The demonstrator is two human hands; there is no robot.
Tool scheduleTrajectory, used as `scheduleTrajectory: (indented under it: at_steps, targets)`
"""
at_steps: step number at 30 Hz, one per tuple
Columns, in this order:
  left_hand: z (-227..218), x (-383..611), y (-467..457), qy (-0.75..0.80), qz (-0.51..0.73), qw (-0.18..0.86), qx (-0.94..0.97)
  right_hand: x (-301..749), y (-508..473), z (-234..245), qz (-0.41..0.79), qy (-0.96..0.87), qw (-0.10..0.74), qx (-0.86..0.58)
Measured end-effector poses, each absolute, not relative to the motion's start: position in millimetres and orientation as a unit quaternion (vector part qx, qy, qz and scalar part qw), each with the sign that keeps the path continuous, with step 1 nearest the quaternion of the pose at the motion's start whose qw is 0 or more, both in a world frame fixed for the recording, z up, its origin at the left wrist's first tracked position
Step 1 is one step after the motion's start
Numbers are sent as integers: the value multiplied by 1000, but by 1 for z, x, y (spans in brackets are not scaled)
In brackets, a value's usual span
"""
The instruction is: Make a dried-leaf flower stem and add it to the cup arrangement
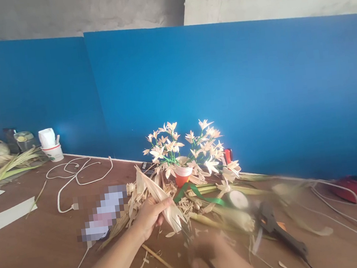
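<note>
My left hand pinches a pale dried corn husk between thumb and fingers. The husk points up and to the left, and its wide lower end fans out toward my other hand. Smeared by motion, my right hand grips dark scissors, whose blades rise close to the husk's lower edge. Behind the hands, husk flowers on green stems stand around a stack of paper cups. Loose husk pieces and a green ribbon lie around them.
A black glue gun lies to the right, near a white roll and corn stalks. At left are a blurred-out phone, a white cable and a paper cup. A blue partition closes the table's back.
</note>
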State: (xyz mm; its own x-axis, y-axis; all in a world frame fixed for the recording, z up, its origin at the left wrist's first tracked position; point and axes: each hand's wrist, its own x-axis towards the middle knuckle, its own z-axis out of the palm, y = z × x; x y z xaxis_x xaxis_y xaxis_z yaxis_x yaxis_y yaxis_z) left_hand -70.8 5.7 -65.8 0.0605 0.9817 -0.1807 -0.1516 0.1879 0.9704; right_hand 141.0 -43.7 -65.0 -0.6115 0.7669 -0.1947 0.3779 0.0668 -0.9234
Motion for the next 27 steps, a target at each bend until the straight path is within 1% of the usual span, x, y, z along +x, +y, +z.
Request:
scheduleTrajectory:
  at_steps: [10,18,27]
  targets:
    - [-71,-71,7,489,474,585,442,138,-44,-64,557,-698,189,-409]
    - [-72,-71,7,500,476,565,451,136,-45,-52,479,-741,198,-427]
    - [-71,-71,7,500,489,554,452,137,-45,-55,462,-739,208,-444]
